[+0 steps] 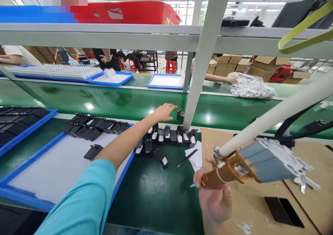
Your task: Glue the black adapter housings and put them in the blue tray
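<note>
My left hand (164,111) reaches forward with fingers stretched out, hovering close to a small black part (180,115) at the foot of a white post (195,75). Nothing is in it. Below it lies a cluster of several small black-and-white parts (169,137) on the green mat. My right hand (212,190) is closed around the gold barrel of a hanging power tool (249,165) with a grey body and a white hose. A thin teal tip shows beside its fingers.
A blue tray (31,190) with a white liner holds black parts (91,128) at left. A black pen (187,157) lies on white paper. Cardboard sheet (260,207) covers the right. Beyond the green conveyor (117,101), other people's hands work; a yellow strap (304,27) hangs upper right.
</note>
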Demonstrator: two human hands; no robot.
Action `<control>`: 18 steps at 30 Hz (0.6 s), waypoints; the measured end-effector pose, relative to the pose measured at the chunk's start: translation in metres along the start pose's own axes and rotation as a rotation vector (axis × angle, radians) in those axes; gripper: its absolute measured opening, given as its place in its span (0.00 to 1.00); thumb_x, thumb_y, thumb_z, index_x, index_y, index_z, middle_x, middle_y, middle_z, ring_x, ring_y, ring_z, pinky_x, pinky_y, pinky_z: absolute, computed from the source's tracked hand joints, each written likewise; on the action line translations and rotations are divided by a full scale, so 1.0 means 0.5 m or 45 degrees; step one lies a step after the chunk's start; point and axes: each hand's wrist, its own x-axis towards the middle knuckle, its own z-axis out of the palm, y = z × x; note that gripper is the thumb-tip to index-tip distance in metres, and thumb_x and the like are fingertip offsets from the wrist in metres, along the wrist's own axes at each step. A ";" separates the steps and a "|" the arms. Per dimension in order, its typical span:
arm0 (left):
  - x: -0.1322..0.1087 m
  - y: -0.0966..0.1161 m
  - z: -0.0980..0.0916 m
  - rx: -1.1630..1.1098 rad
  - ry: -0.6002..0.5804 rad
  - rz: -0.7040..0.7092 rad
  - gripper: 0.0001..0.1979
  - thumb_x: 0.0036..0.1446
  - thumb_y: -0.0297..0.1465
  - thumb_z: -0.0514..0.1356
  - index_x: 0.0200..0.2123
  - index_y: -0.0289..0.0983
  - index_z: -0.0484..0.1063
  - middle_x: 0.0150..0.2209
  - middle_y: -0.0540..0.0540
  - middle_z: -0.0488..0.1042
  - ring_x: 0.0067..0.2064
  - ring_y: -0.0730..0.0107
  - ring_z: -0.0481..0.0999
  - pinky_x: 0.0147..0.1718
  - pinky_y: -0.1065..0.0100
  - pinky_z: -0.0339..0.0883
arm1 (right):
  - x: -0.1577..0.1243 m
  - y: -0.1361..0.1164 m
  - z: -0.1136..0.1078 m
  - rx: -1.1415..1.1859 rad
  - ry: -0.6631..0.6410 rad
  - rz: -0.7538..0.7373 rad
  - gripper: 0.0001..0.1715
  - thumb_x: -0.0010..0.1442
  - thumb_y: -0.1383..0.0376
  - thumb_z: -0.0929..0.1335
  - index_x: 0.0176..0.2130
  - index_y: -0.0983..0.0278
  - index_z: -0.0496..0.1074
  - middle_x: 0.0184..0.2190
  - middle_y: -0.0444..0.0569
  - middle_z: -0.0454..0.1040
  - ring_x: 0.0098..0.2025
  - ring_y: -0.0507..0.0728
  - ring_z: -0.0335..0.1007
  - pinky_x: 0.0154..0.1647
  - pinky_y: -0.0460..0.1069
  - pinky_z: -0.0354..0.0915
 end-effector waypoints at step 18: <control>-0.156 0.008 -0.116 0.127 0.004 0.263 0.15 0.53 0.34 0.64 0.45 0.40 0.75 0.38 0.46 0.77 0.45 0.60 0.72 0.42 0.67 0.61 | -0.004 -0.004 0.002 0.012 -0.056 0.010 0.22 0.58 0.48 0.58 0.47 0.50 0.69 0.34 0.45 0.74 0.18 0.53 0.64 0.19 0.54 0.61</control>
